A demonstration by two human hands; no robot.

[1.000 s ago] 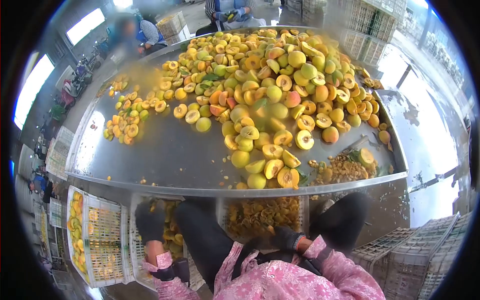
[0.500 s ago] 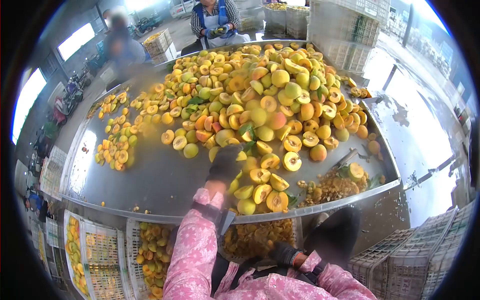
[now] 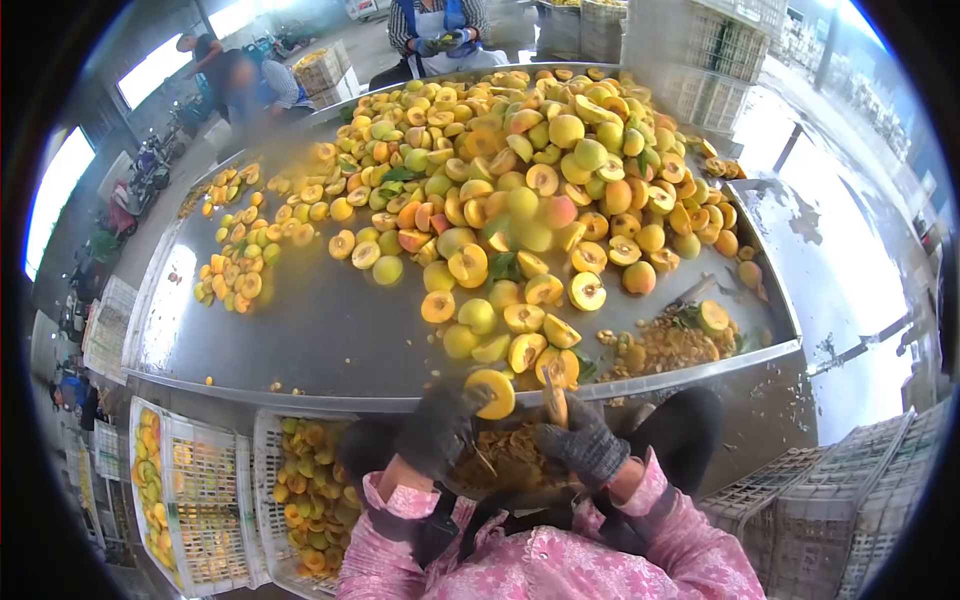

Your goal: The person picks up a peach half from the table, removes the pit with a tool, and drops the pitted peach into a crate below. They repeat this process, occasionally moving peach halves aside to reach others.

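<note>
My left hand (image 3: 437, 428), in a dark glove, holds a yellow peach half (image 3: 492, 394) with its cut face up, just over the table's near edge. In my right hand (image 3: 588, 446), gloved in dark grey, is a small wooden-handled tool (image 3: 555, 400), its narrow metal tip pointing up and away from me. The fingers are wrapped round the handle, close to the peach half. Beneath both hands lies a heap of brownish fruit scraps (image 3: 512, 448). Just beyond them, several halved peaches (image 3: 526, 350) lie on the metal table (image 3: 330, 345).
A large pile of peaches (image 3: 520, 190) covers the table's middle and back. Pits (image 3: 675, 345) lie heaped at the right front. Crates of peach halves (image 3: 310, 490) stand at lower left, stacked crates (image 3: 800, 520) at lower right. A person (image 3: 440, 35) sits across the table.
My left hand has drawn back from the pile to the table's near edge, now with a peach half. My right hand has risen from below the edge, and the tool shows in it.
</note>
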